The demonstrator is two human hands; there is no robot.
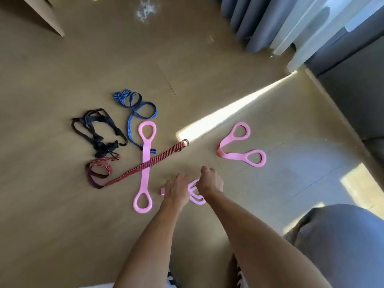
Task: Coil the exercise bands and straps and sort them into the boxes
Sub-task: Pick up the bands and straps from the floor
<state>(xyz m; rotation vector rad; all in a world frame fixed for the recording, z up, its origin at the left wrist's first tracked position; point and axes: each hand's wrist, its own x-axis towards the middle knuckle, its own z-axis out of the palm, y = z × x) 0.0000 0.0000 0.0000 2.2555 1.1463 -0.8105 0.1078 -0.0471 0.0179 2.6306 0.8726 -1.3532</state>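
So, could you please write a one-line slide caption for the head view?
Both hands, left hand and right hand, fold a pink band on the floor beside uncoiled straps.

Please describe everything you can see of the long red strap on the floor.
The red strap is a flat, ribbed, woven-looking band, red with dark lengthwise lines. It lies on the tan floor, uncoiled. One end runs diagonally up to a metal hook near the sunlit patch. The other end folds into a loose loop at the left, ending beside the black strap. It crosses the straight pink band at its middle. Neither hand touches it.
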